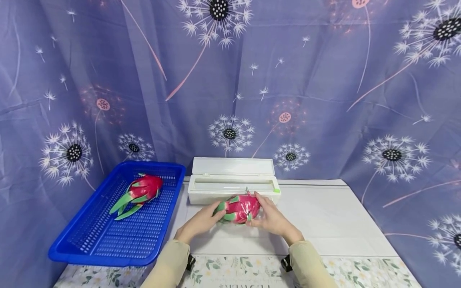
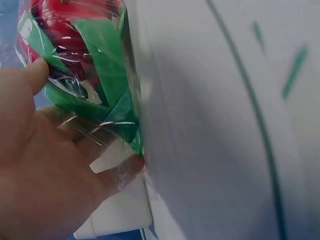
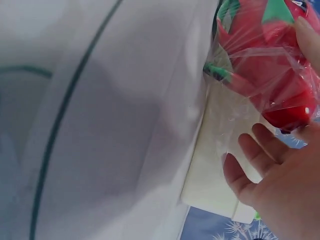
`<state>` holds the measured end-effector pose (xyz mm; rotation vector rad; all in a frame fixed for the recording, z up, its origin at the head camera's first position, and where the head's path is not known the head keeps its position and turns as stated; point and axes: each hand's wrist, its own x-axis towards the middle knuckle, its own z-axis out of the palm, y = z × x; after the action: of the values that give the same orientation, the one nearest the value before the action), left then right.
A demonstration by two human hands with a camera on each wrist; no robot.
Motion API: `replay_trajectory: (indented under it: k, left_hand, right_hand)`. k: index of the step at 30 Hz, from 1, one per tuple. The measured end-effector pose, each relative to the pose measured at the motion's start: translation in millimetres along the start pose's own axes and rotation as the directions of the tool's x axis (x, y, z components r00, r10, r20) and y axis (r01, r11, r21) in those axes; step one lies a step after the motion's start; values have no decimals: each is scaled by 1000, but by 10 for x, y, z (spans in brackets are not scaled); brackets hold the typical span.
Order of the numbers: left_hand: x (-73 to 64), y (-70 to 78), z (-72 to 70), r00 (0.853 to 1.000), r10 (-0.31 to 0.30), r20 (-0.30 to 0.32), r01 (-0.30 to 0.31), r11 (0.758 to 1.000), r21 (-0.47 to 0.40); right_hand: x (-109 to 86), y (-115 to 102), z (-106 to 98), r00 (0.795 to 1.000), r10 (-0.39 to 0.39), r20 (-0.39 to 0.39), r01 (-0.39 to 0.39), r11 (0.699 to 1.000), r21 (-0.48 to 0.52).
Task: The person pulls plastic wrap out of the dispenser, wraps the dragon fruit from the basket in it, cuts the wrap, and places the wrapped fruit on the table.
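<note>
A red dragon fruit [image 1: 242,209] with green scales is wrapped in clear plastic film, in front of the white film box. My left hand [image 1: 204,219] holds its green leafy end. In the left wrist view the thumb [image 2: 37,75] presses its side, with loose film [image 2: 112,152] over the fingers. The right hand [image 1: 272,216] is at the rounded red end, thumb on the near side and fingers on the far side. In the right wrist view these fingers [image 3: 255,155] are spread and bent beside the film [image 3: 227,120].
The white box [image 1: 216,197] stands at the back with its lid [image 1: 233,166] raised and a green piece [image 1: 276,191] at its right end. Left, a blue basket [image 1: 119,244] holds another dragon fruit [image 1: 145,187]. A patterned curtain [image 1: 317,92] hangs behind the white table [image 1: 324,224].
</note>
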<state>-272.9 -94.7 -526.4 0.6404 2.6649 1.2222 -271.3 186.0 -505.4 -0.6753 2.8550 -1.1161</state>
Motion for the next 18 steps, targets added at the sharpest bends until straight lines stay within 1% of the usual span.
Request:
replay_trajectory:
  k: [3, 6, 11, 14, 18]
  left_hand:
    - [17, -5, 3, 1000, -3, 3, 3, 1000, -1]
    - [20, -26, 9, 1000, 6, 0, -6, 1000, 8]
    - [-9, -45, 7, 999, 38, -7, -38, 999, 17]
    - [-28, -48, 3, 999, 41, -7, -41, 999, 32]
    - [-59, -56, 2, 999, 42, -10, -41, 998, 37]
  right_hand:
    - [-5, 11, 17, 999, 34, -3, -34, 999, 19]
    - [-33, 25, 35, 999, 41, -18, -40, 999, 32]
    - [-86, 30, 47, 999, 9, -42, -10, 1000, -16]
    - [-118, 22, 41, 999, -6, -48, 4, 999, -40]
    - [-163, 39, 27, 998, -44, -50, 40, 997, -69]
